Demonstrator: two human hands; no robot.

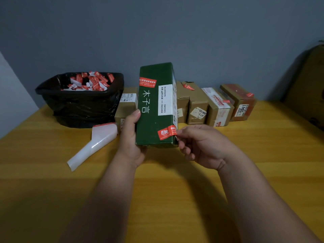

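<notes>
A dark green box [154, 118] with white lettering stands upright above the yellow table [157, 190]. My left hand [130, 137] grips its lower left edge, thumb on the front face. A red sticker [147, 82] is stuck near the box's top. Another red sticker [166, 132] sits at the lower right corner. My right hand [198, 144] pinches that sticker's loose end at the box's right edge.
A black-lined bin [78, 104] at the back left holds several red and white sticker scraps. Brown cardboard parcels [217, 107] line the wall behind the box. A white backing sheet [94, 144] lies on the table left of my hands. A brown bag [308, 85] stands at far right.
</notes>
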